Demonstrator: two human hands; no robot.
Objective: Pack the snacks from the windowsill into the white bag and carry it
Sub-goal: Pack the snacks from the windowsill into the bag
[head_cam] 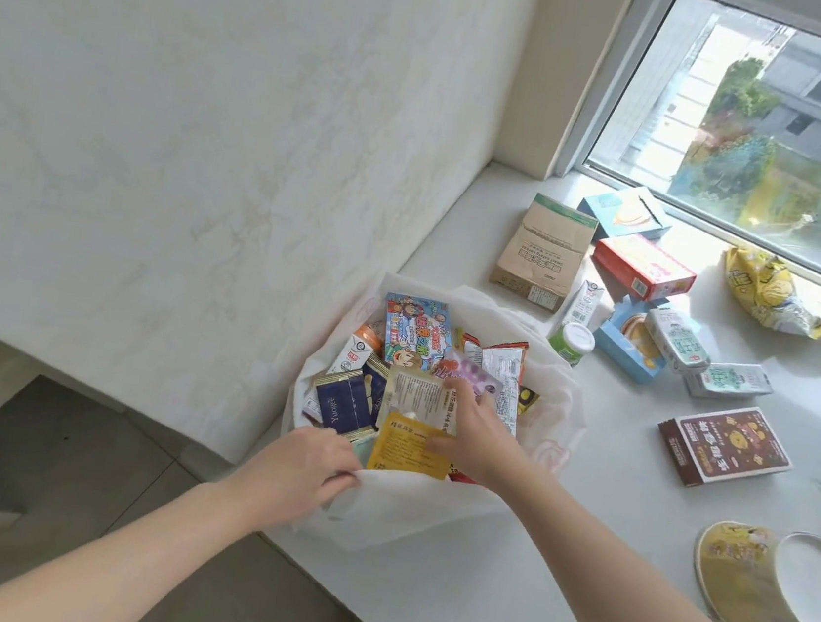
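While the white bag [425,514] sits open at the near-left end of the windowsill [574,563]: it's crammed with packets already, lol
Left hand [298,470]: pinching the bag's near rim, holding the mouth open
Right hand [477,443]: inside the mouth, fingers laid flat on a yellow packet [407,447] and a pale one, pressing rather than gripping as far as I can tell
Leftovers: all lie right of the bag and farther back, e.g. milk cartons [728,381], red box [644,267], chip bag [767,292]
Easiest grab: brown box [725,445], flat on the sill, right of the bag, long side running roughly left to right
Which hand: the right one's closer, I reckon, since the left is tied up with the rim
Progress: maybe half packed
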